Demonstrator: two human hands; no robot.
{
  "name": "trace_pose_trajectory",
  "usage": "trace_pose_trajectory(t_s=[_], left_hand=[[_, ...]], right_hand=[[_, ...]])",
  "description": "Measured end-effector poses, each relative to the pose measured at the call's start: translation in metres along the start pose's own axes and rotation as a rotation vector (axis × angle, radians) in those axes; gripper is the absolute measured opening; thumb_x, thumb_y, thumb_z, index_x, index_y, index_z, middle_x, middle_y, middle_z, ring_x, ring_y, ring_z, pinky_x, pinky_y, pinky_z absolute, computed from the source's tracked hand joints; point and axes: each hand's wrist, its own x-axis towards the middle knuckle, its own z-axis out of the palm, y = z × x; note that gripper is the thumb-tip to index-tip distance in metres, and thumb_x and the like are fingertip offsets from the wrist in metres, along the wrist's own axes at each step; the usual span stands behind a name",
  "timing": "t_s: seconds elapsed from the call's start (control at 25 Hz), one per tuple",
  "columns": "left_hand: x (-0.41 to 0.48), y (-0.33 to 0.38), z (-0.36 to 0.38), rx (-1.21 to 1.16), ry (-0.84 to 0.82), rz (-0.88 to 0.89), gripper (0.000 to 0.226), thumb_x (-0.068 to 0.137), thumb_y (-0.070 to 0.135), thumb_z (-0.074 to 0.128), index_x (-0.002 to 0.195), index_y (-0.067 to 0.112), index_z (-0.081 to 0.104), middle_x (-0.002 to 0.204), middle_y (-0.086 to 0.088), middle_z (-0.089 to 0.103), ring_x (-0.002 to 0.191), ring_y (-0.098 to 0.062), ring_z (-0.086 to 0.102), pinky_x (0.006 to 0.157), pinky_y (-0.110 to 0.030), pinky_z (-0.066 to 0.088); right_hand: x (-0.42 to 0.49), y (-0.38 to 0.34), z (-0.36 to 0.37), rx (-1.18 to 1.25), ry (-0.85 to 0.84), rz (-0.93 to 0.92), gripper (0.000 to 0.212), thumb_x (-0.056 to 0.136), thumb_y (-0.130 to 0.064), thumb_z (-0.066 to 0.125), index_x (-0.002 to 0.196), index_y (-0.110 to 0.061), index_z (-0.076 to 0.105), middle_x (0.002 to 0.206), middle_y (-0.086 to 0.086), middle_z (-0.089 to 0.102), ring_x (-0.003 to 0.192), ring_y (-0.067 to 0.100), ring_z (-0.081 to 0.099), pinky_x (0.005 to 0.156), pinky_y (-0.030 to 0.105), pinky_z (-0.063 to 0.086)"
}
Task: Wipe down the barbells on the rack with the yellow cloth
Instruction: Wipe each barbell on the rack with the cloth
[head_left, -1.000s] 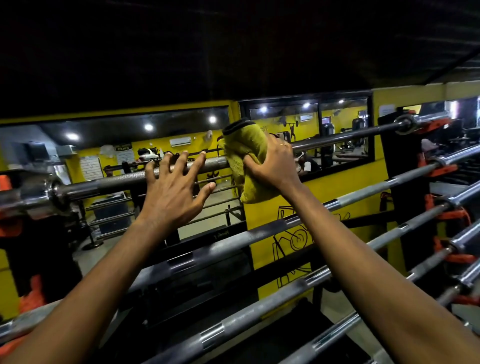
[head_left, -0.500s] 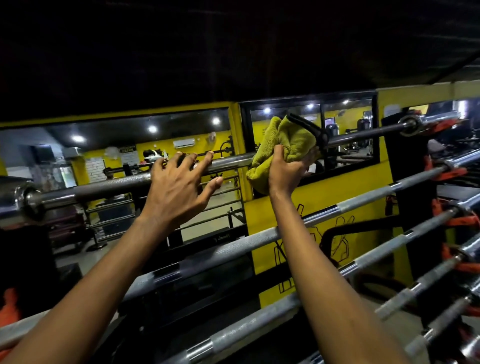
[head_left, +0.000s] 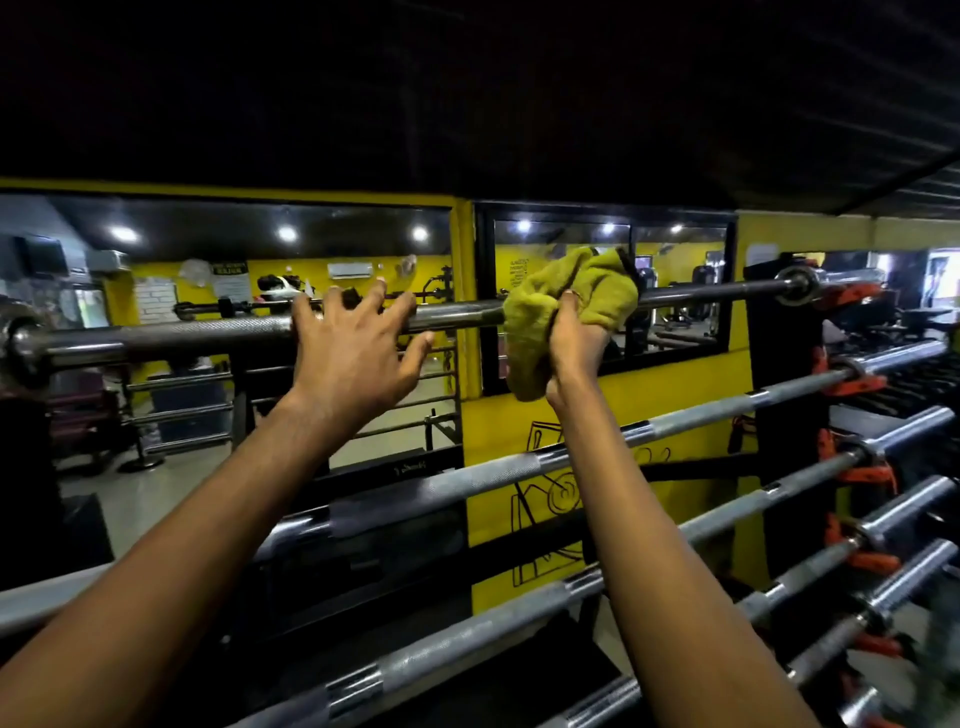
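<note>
At the far left the top barbell (head_left: 156, 332) ends in its collar, its knurled shaft running right across the view at the top of the rack; the left hand (head_left: 353, 353) rests on that shaft with its fingers (head_left: 382, 299) spread apart and draped over the top, thumb free beneath, steadying rather than gripping. Just to its right the yellow cloth (head_left: 566, 306) is bunched around the same bar, and the right hand (head_left: 571, 338) is clamped on it from below, fingers closed into the fabric. Over the last second the cloth has slid rightward along the shaft, away from the left hand and toward the right collar (head_left: 795, 286), while the left hand has stayed put; a stretch of bare steel now shows between the two hands. That suggests the middle of this bar is done and the right-hand length is what remains. Further right and below, the lower barbells (head_left: 727, 410) lie untouched on their pegs, so most of the job is likely ahead
</note>
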Motion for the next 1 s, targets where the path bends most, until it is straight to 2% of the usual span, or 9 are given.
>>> trace_pose_trajectory(t_s=[0.08,0.2,0.28,0.36,0.48,0.56,0.8,0.92,1.0], left_hand=[[0.01,0.009,-0.004,-0.03,-0.034,-0.01,0.059,0.097,0.061,0.02,0.137,0.023,0.041,0.146,-0.01,0.043,0.133,-0.042,0.038,0.108,-0.065,0.025],[0.024,0.027,-0.001,-0.05,-0.006,0.103,0.06,0.098,0.058,0.021,0.131,0.015,0.046,0.139,-0.011,0.051,0.127,-0.037,0.046,0.106,-0.055,0.031],[0.03,0.033,0.005,-0.068,0.038,0.164,0.056,0.099,0.054,0.023,0.135,0.017,0.044,0.137,-0.01,0.053,0.124,-0.034,0.05,0.104,-0.053,0.033],[0.033,0.031,0.012,-0.086,0.089,0.178,0.054,0.099,0.051,0.025,0.141,0.02,0.039,0.139,-0.009,0.052,0.122,-0.032,0.051,0.1,-0.052,0.037],[0.033,0.028,0.021,-0.086,0.119,0.189,0.055,0.1,0.05,0.024,0.148,0.024,0.03,0.149,-0.008,0.041,0.129,-0.031,0.046,0.1,-0.052,0.039],[0.033,0.029,0.022,-0.084,0.118,0.179,0.055,0.1,0.05,0.023,0.148,0.024,0.029,0.152,-0.009,0.038,0.132,-0.031,0.043,0.104,-0.054,0.036],[0.033,0.032,0.027,-0.107,0.159,0.156,0.055,0.1,0.049,0.024,0.148,0.022,0.031,0.154,-0.008,0.034,0.138,-0.031,0.036,0.107,-0.054,0.03],[0.033,0.033,0.027,-0.117,0.165,0.153,0.056,0.1,0.05,0.023,0.149,0.024,0.031,0.156,-0.006,0.031,0.139,-0.03,0.035,0.108,-0.053,0.029],[0.033,0.034,0.025,-0.121,0.159,0.149,0.056,0.1,0.051,0.022,0.148,0.024,0.033,0.156,-0.007,0.033,0.139,-0.031,0.035,0.108,-0.053,0.029]], right_hand=[[-0.003,-0.01,-0.007,-0.263,0.03,-0.103,0.082,0.091,-0.047,0.066,0.152,-0.007,0.028,0.153,0.02,0.037,0.138,0.036,0.041,0.114,0.048,0.037],[-0.002,-0.015,-0.016,-0.615,-0.049,-0.368,0.106,0.081,-0.059,0.067,0.158,-0.012,0.011,0.161,0.014,0.02,0.146,0.037,0.027,0.118,0.058,0.027],[-0.003,-0.015,-0.012,-0.739,-0.132,-0.509,0.101,0.079,-0.067,0.062,0.155,-0.013,0.023,0.157,0.01,0.033,0.143,0.033,0.033,0.117,0.057,0.028],[0.006,-0.018,-0.015,-0.798,-0.103,-0.643,0.081,0.076,-0.07,0.057,0.135,-0.014,0.05,0.131,0.008,0.059,0.122,0.028,0.054,0.108,0.055,0.042],[0.036,-0.032,-0.035,-0.745,0.007,-0.61,0.054,0.075,-0.068,0.056,0.104,-0.023,0.063,0.089,-0.007,0.067,0.086,0.016,0.065,0.087,0.046,0.057],[0.048,-0.038,-0.04,-0.768,0.059,-0.567,0.039,0.081,-0.061,0.06,0.099,-0.026,0.062,0.081,-0.013,0.063,0.078,0.011,0.063,0.085,0.045,0.058],[0.048,-0.009,-0.043,-0.665,-0.122,-0.709,0.045,0.077,-0.05,0.064,0.114,-0.026,0.057,0.105,0.002,0.067,0.099,0.022,0.064,0.091,0.042,0.054],[0.044,0.001,-0.044,-0.31,0.123,-0.525,0.056,0.078,-0.043,0.067,0.125,-0.013,0.059,0.114,0.006,0.067,0.102,0.022,0.066,0.081,0.024,0.051],[0.04,0.0,-0.029,-0.111,0.222,-0.363,0.049,0.085,-0.039,0.069,0.127,-0.015,0.059,0.11,0.001,0.068,0.103,0.022,0.066,0.082,0.027,0.052]])
